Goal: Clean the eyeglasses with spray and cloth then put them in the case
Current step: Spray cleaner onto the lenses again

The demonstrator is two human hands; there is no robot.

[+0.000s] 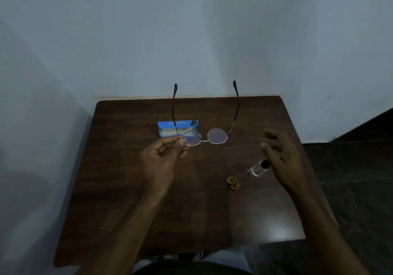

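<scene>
My left hand (162, 157) pinches the left rim of the thin-framed round eyeglasses (217, 136), which it holds above the table with both temples unfolded and pointing away. My right hand (278, 157) hovers empty with spread fingers, just above and right of the small clear spray bottle (258, 168) with a black cap, which lies on the table. A crumpled tan cloth (233, 182) rests on the table to the left of the bottle. The blue case (178, 129) stands open behind the glasses, pale lining showing.
The dark wooden table (148, 211) stands against a pale wall, its left edge close to a side wall. Dark floor lies to the right. My lap shows beneath the table's near edge.
</scene>
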